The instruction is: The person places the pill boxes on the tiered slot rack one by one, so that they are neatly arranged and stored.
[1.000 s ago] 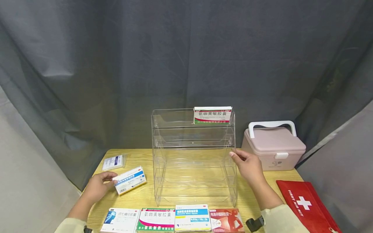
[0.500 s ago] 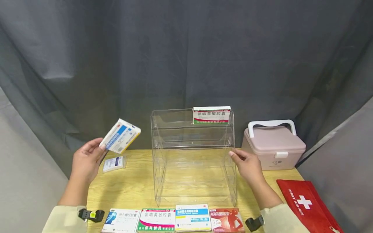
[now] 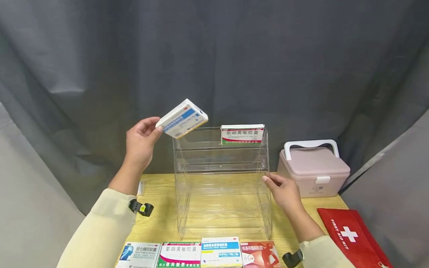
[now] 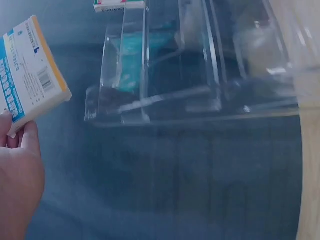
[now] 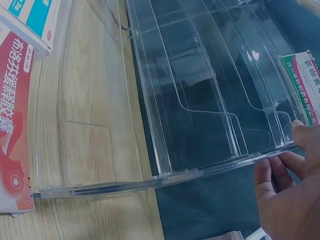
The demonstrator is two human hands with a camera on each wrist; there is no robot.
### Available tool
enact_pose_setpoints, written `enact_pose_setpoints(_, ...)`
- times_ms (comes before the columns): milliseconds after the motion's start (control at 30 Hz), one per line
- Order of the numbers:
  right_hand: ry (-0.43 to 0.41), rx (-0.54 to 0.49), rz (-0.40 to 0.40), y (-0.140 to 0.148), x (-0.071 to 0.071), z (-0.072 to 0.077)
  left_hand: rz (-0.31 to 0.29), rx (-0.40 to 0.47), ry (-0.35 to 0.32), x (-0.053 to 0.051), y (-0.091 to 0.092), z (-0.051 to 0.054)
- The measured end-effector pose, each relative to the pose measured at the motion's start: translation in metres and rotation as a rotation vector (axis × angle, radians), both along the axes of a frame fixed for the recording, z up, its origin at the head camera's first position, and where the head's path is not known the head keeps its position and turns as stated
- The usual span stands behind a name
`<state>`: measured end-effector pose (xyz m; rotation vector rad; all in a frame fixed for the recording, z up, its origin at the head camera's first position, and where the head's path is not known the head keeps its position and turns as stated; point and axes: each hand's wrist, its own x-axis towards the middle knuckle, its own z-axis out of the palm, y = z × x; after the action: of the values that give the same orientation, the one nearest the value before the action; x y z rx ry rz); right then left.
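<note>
My left hand (image 3: pixel 140 143) pinches a white medicine box (image 3: pixel 184 120) with a blue band and yellow edge by its left end. The box is tilted, raised at the top left corner of a clear tiered display rack (image 3: pixel 221 170). My right hand (image 3: pixel 285 191) pinches the rack's right side panel; in the right wrist view the thumb (image 5: pixel 300 131) and fingers lie on either side of its edge. A green and white medicine box (image 3: pixel 242 136) stands in the top tier at the right. In the left wrist view, the held box (image 4: pixel 35 70) shows its printed face and barcode.
Along the table's front lie a white box with a blue figure (image 3: pixel 139 255), a green and white box (image 3: pixel 180 255), a blue and white box (image 3: pixel 221 252) and a red box (image 3: pixel 259 255). At right are a pink case (image 3: pixel 315 167) and a red first aid pouch (image 3: pixel 350 232).
My left hand has lifted the white and blue medicine box off the left of the table and carried it up and right to the rack's top. The right hand keeps its hold on the rack.
</note>
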<state>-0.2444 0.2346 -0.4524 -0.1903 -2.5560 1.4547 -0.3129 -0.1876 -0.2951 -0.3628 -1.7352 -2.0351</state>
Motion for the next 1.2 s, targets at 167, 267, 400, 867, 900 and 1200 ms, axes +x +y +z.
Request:
enact_pose_setpoints(167,0.011,-0.004,-0.004,-0.001,0.002,0.000,0.054,-0.130,-0.016,-0.019,0.020,0.014)
enact_pose_setpoints(267,0.013,-0.009,-0.005,-0.002,0.002,0.000,0.090,-0.278,-0.051,-0.024,0.024,0.018)
enact_pose_setpoints(400,0.025,-0.007,0.003,-0.003,0.000,0.000,0.129,-0.422,-0.091,-0.024,0.023,0.017)
enact_pose_setpoints(867,0.019,-0.006,-0.007,-0.002,0.001,-0.002,0.137,-0.738,-0.135,-0.031,0.027,-0.002)
enact_pose_setpoints(900,0.018,-0.008,-0.008,-0.002,0.001,-0.002,0.140,-0.755,-0.136,-0.031,0.028,-0.003)
enact_pose_setpoints(1200,0.015,-0.012,-0.007,-0.002,0.002,-0.001,0.128,-0.818,-0.123,-0.031,0.031,-0.002)
